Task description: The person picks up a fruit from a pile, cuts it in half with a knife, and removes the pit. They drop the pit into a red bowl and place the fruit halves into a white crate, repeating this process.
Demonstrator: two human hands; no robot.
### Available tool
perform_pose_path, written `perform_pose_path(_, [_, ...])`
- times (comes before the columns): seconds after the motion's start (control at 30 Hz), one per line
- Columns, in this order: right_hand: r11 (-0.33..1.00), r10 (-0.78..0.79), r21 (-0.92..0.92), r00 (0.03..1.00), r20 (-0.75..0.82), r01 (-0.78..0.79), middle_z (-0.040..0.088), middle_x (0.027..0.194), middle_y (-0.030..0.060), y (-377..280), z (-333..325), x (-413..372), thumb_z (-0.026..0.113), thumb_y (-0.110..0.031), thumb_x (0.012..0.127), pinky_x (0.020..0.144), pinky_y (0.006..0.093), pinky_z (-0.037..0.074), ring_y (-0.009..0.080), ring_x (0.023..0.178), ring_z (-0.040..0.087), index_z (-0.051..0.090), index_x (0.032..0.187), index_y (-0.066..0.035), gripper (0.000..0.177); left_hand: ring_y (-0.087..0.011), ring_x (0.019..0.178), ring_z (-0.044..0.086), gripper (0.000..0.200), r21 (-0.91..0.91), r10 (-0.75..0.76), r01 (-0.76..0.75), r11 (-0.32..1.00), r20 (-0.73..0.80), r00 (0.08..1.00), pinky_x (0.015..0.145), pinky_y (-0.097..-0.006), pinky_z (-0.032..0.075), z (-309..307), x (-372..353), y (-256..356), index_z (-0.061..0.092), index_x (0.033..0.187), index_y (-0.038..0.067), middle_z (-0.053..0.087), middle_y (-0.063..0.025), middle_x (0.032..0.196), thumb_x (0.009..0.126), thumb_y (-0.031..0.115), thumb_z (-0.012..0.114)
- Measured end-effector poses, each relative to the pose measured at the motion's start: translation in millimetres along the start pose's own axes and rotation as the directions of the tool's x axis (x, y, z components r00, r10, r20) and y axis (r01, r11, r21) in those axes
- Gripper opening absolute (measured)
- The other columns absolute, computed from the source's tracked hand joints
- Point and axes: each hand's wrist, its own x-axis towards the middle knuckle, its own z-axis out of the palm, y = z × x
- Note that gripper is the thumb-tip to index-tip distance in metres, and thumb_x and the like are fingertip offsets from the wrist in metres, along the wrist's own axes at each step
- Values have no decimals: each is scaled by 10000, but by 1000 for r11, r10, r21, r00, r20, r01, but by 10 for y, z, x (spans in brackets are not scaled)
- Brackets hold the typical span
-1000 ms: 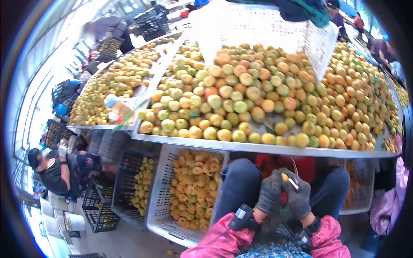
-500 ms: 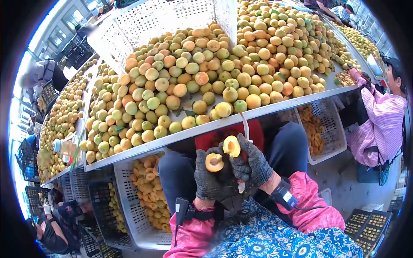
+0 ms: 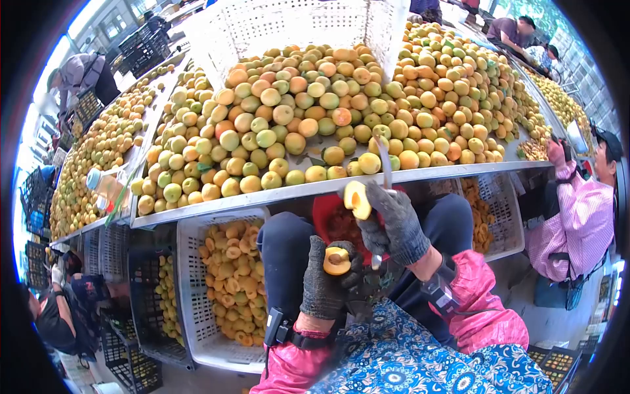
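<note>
My left hand [image 3: 328, 279], in a dark grey knitted glove, is closed around an apricot half [image 3: 336, 261] with its cut face up and the brown stone in it. Higher and to the right, my right hand [image 3: 396, 223], gloved the same way, holds another apricot half [image 3: 356, 199], its hollow showing. The same hand grips a knife [image 3: 384, 161] whose curved blade points up in front of the table edge; its handle is mostly hidden by the fingers. Between my knees, partly behind the hands, stands a red tub [image 3: 326, 220] with reddish-brown matter inside.
Whole apricots [image 3: 262, 138] are heaped on the metal-edged table [image 3: 275, 196], with a white crate [image 3: 302, 26] tipped over them. A white crate of apricot halves [image 3: 236, 282] stands left of my legs. At the right sits a person in a pink checked shirt [image 3: 571, 210].
The two hands have moved apart: my right hand rose with its apricot half and the knife, while my left lowered with the other half. The view has shifted slightly.
</note>
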Motion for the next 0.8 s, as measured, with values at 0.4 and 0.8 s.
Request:
perform_pose_path(0.4, [944,-328,-7,941,87,330,502,555,-35,-3,684,206,596,-313,948,339,203,290,28,378,382,655,952,-3,316,-197,524,576,386,-46,120,-129,991,-174,978,401,-259,428,26,-205,27,592,978,66,617,-112,763,942,446,537])
perform_pose_path(0.8, [917,-131,389,988,84,88,311,507,-64,266,193,191,483,-388,993,309,239,260,66,343,313,552,880,-92,325,-169,759,637,312,59,238,-235,970,-63,969,584,-273,537,76,-142,-229,597,1147,29,645,-70,921,966,263,499])
